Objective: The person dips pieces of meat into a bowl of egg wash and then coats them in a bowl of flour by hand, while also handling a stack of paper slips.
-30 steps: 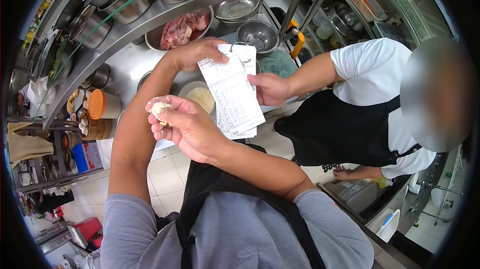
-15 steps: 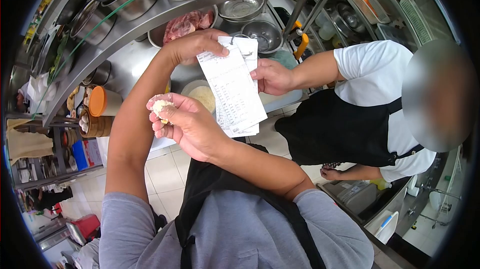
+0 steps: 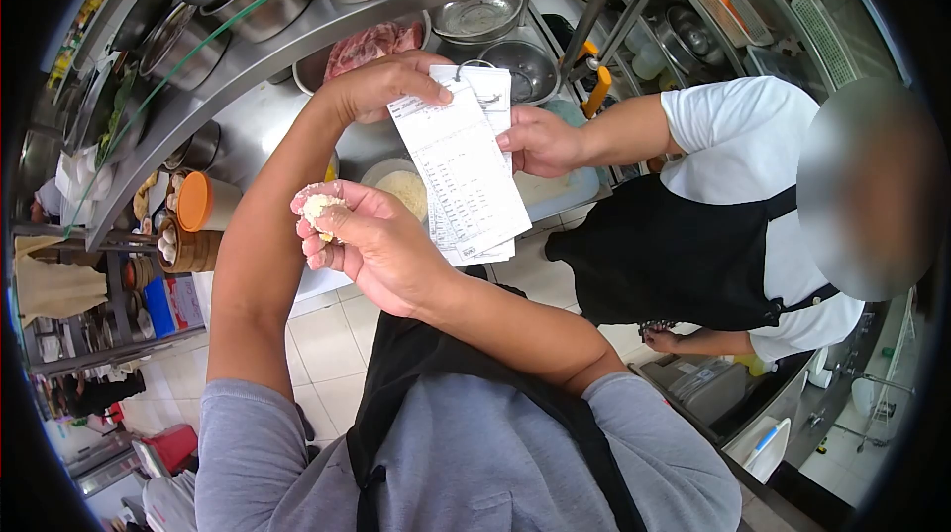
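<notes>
My left hand (image 3: 381,86) is raised and pinches the top corner of a long printed paper slip (image 3: 461,170), which hangs from a metal clip. My right hand (image 3: 371,250) is held in front of my chest, fingers closed on a small crumb-coated lump of food (image 3: 319,207). A co-worker in a white shirt and black apron stands at the right. The co-worker's hand (image 3: 540,141) grips the right edge of the same stack of slips.
A steel counter (image 3: 248,121) holds a bowl of raw meat (image 3: 371,42), empty steel bowls (image 3: 525,66), a dish of breadcrumbs (image 3: 401,185) and an orange-lidded tub (image 3: 203,203). A shelf of steel pots (image 3: 327,22) runs above. Tiled floor lies below.
The slips and both hands on them have risen slightly, and the co-worker's hand has drawn closer to the paper. My right hand with the food lump has hardly moved.
</notes>
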Available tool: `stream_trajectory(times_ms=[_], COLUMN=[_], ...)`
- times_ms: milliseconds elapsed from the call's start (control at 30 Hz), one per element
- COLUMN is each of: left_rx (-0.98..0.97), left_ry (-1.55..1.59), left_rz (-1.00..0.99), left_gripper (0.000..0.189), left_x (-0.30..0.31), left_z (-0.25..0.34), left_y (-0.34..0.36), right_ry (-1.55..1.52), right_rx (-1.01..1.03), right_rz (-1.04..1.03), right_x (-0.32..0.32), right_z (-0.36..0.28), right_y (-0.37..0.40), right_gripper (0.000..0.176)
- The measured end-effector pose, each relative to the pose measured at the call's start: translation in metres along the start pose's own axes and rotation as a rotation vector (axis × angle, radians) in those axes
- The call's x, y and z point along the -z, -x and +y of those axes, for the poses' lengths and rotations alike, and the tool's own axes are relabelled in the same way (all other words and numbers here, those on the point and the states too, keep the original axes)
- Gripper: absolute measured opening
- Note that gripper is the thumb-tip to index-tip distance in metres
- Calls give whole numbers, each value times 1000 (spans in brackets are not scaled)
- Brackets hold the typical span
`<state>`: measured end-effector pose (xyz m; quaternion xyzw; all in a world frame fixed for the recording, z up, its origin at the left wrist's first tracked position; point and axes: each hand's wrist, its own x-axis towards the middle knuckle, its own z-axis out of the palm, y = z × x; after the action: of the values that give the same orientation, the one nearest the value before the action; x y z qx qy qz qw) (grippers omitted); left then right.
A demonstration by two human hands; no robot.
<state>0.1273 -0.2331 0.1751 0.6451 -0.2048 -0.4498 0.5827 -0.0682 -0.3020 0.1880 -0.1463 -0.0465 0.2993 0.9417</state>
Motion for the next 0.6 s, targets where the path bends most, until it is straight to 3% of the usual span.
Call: stream_trajectory(times_ms=[600], left_rx=[-24], left_ry=[-40], left_rz=[-28], left_gripper=[40], left_x=[-9], left_z=[8], left_y=[1], right_ry=[2], right_rx=[9], right_rz=[-1], right_x=[0], right_z=[2], right_y=[3], right_gripper=[20])
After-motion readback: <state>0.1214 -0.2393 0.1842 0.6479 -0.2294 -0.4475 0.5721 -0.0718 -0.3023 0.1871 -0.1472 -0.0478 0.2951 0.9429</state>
